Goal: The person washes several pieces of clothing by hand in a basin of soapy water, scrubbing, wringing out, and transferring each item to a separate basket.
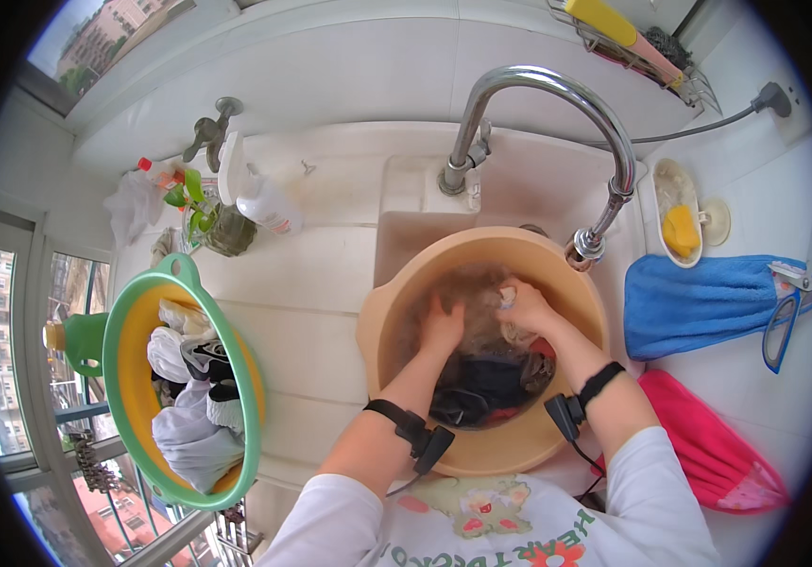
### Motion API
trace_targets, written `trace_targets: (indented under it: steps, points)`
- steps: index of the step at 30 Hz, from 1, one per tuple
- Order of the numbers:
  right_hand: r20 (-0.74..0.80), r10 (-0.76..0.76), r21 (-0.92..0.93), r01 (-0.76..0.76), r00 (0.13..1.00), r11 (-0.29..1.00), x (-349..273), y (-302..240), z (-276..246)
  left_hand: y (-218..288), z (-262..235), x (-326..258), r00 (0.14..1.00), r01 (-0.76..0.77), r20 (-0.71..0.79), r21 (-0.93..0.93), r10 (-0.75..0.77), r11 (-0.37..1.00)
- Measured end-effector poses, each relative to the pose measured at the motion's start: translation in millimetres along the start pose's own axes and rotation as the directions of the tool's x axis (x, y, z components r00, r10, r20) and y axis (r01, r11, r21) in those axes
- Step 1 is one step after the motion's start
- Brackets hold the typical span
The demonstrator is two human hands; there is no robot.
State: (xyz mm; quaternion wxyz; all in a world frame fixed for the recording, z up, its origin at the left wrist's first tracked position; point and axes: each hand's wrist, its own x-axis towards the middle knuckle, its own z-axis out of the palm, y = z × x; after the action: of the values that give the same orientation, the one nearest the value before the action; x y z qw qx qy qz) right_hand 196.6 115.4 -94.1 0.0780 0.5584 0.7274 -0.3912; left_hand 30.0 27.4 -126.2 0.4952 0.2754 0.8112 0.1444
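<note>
Beige basin (379,331): murky water, dark laundry (486,383). Left hand (442,326) presses cloth, fingers half submerged; right hand (524,304) fingers pinch pale cloth (507,298). Green colander (122,312) left: whites.

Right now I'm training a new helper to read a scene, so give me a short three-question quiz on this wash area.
1. True or false: both hands, left hand and right hand, are inside the beige basin.
2. Which colour is the towel nearest the soap dish: A pink, B blue, C white?
3. What fills the green-rimmed basin?

Key: 1 true; 2 B; 3 clothes.
</note>
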Motion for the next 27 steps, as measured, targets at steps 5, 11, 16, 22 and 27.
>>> trace_targets:
  steps: [5, 11, 16, 22, 27]
  points:
    - [-0.081, -0.276, 0.549, 0.274, 0.958, 0.790, -77.1, -71.3, -66.5, -4.2, 6.2, 14.2, 0.989, -0.086, 0.035, -0.661, 0.145, 0.745]
    - [-0.175, -0.318, 0.918, 0.271, 0.932, 0.289, -142.3, -119.9, -118.7, 27.5, -21.6, -29.5, 0.790, 0.274, 0.448, -0.868, 0.418, 0.413]
    - [-0.202, -0.380, 0.865, 0.346, 0.903, 0.363, -144.9, -111.6, -111.5, 48.3, -46.4, -67.9, 0.605, 0.539, 0.468, -0.836, 0.644, 0.101]
    - [-0.612, -0.594, -0.052, 0.722, 0.523, 0.690, -134.8, -112.4, -41.3, 33.9, -31.6, -48.3, 0.466, 0.608, 0.419, -0.792, 0.779, 0.063]
    - [-0.508, -0.584, -0.324, 0.488, 0.634, 0.811, -127.4, -121.4, -6.3, 43.9, -31.2, -68.7, 0.695, 0.527, 0.339, -0.840, 0.634, -0.128]
